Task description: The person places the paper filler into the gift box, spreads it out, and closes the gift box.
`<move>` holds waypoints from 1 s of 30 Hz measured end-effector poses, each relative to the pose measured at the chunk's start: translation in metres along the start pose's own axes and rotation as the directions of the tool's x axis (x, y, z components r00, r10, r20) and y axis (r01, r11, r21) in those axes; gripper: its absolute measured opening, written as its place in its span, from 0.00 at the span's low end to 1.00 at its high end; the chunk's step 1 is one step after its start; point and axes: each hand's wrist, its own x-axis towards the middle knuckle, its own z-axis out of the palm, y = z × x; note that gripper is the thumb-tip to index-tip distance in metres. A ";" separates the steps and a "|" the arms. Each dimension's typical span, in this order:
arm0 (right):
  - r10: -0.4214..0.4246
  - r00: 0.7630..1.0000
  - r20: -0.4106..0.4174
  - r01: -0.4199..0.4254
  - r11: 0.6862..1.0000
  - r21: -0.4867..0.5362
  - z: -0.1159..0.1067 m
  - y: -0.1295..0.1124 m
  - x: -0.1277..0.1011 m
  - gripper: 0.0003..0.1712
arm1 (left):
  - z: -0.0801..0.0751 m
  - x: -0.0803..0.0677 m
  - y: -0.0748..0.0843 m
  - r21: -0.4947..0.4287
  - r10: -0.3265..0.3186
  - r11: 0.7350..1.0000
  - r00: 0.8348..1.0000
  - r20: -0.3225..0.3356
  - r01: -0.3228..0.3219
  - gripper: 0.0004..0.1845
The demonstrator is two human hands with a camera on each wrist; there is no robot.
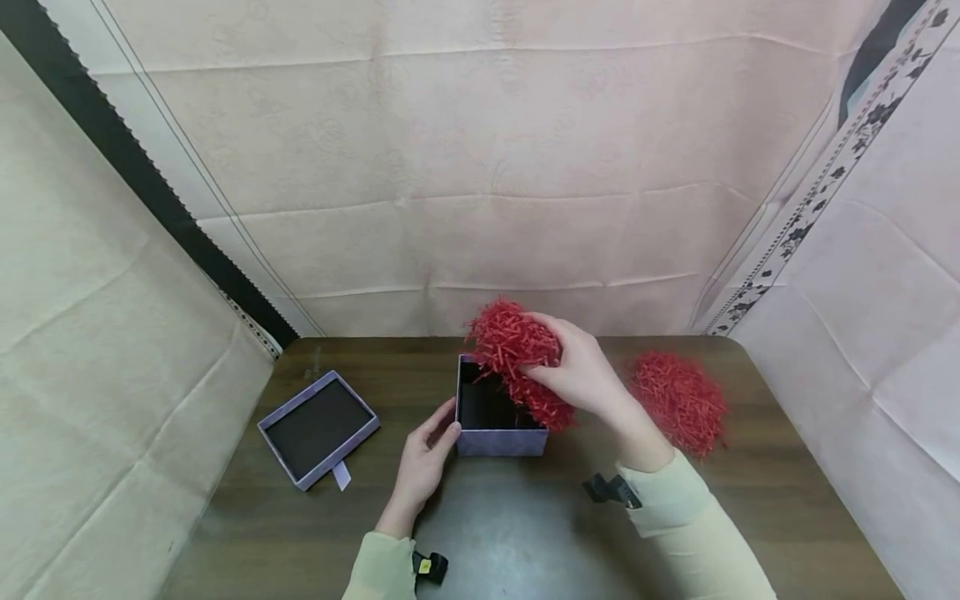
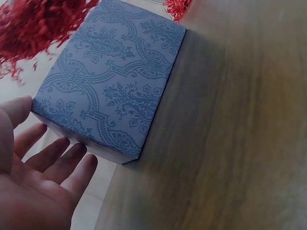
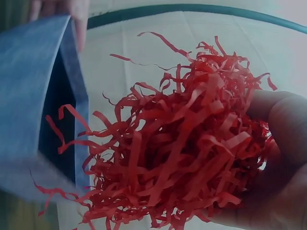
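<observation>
- nearest are the pale sleeves (image 1: pixel 382 567), with a dark band at each wrist; the left band (image 1: pixel 432 569) bears a small yellow label (image 1: pixel 425 566), too small to read.
- left hand (image 1: pixel 423 462): fingers fairly straight and a little spread, at the left side of the box, with the thumb at its near left corner; it steadies more than grips.
- box (image 1: pixel 501 443): upright on the counter (image 1: pixel 510 533), open at the top, dark inside. it looks like stiff card, light, easy to nudge; best held by its outer walls. the left wrist view shows a scrolled floral pattern on it, no lettering.
- lid (image 1: pixel 322 429): left of the box and apart from it, hollow side up, set askew, a ribbon tab (image 1: pixel 342 476) sticking out; no writing seen.
- right hand (image 1: pixel 573 367): clamped on a red clump (image 1: pixel 517 350), thumb and fingers sunk into it.
- the clump is over the right part of the box, loose strands straggling. likely very light, soft, springy and apt to shed; a broad, gentle hold round the middle suits it.
- pile (image 1: pixel 678 404): more red shreds on the counter, beyond the right forearm.
- farthest, creased cloth (image 1: pixel 487 167), pale, without readable words.
</observation>
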 end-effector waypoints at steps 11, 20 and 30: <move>0.044 0.999 0.026 -0.047 0.990 0.136 0.038 -0.006 0.015 0.40 | 0.001 0.001 0.003 -0.021 0.044 0.999 0.999 -0.006 -0.044 0.25; 0.133 0.991 0.032 -0.136 0.958 0.252 0.072 0.023 0.014 0.39 | 0.001 0.000 0.002 -0.039 0.023 0.999 1.000 -0.001 -0.023 0.25; 0.073 0.996 0.041 -0.075 0.997 0.035 0.096 0.045 0.010 0.39 | 0.001 -0.001 0.002 -0.041 0.033 0.999 0.999 -0.007 -0.034 0.25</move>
